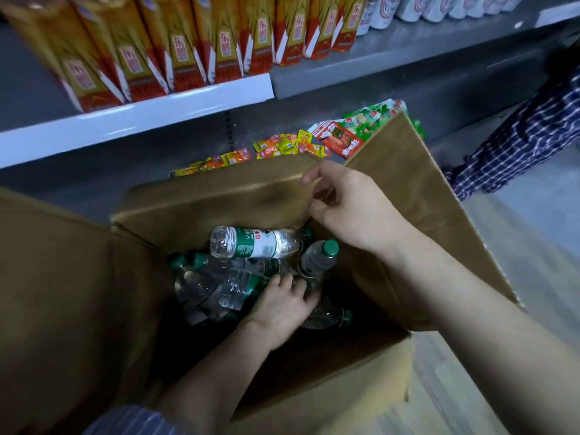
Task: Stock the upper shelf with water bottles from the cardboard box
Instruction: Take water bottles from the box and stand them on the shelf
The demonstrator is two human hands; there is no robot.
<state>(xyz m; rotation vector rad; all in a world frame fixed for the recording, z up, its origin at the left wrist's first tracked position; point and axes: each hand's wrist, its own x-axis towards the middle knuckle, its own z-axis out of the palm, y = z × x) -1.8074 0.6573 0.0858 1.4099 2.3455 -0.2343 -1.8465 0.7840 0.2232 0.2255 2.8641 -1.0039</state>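
From my head camera I look down into the open cardboard box [219, 196], which I take as my landmark. My left hand [282, 304] is deep inside the box, fingers spread and curled over the clear water bottles [226, 287] heaped at the bottom; whether it has really closed around one I cannot tell. My right hand [348, 204] is at the box's far right corner, thumb and fingers pinching the edge of the far flap where it meets the right flap [423, 196].

Inside the box I count about six green-capped bottles, though the dark pile makes the count unsure. One bottle [254, 243] lies across the top of the heap against the far wall, label up; another [318, 257] stands tilted just right of it, cap upward; one more [326, 317] lies on its side near my left wrist.

Beyond the box, a low shelf holds small yellow and orange sachets [282, 146] and two larger packets: a red one [340, 138] and a green one [376, 116]. Above the box, the upper shelf [141, 119] carries a row of about eight tall red-and-gold cartons [185, 58], with white containers [383, 11] to their right. Right of the box, a checked sleeve [514, 146] of another person reaches in
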